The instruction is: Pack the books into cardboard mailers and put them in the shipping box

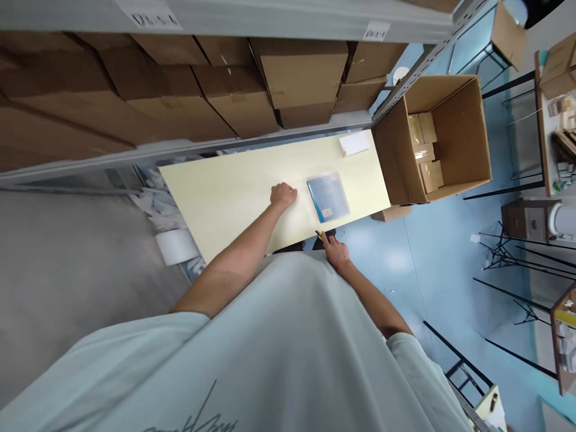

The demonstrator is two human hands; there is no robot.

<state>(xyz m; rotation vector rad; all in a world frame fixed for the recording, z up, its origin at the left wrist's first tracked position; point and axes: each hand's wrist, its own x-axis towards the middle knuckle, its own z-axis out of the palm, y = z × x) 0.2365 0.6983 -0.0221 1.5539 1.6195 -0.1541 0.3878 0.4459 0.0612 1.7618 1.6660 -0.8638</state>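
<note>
My left hand (283,195) rests with curled fingers on the pale yellow tabletop (234,192); whatever is inside it, if anything, is hidden. A clear plastic-covered blue pack (329,197) with a small white label lies flat to the right of that hand, not touching it. At the table's near edge, close to my body, my right hand (336,252) is closed around a small yellow-and-black utility knife (320,236), its tip pointing toward the table. Farther back on the tabletop lies a white box (354,144).
A large open carton (459,132) with several small boxes inside stands at the table's right end. Behind the table, a grey metal shelf (270,24) holds a row of cartons (306,78). A white roll (177,246) sits by crumpled plastic at left. Black-legged stands are at right.
</note>
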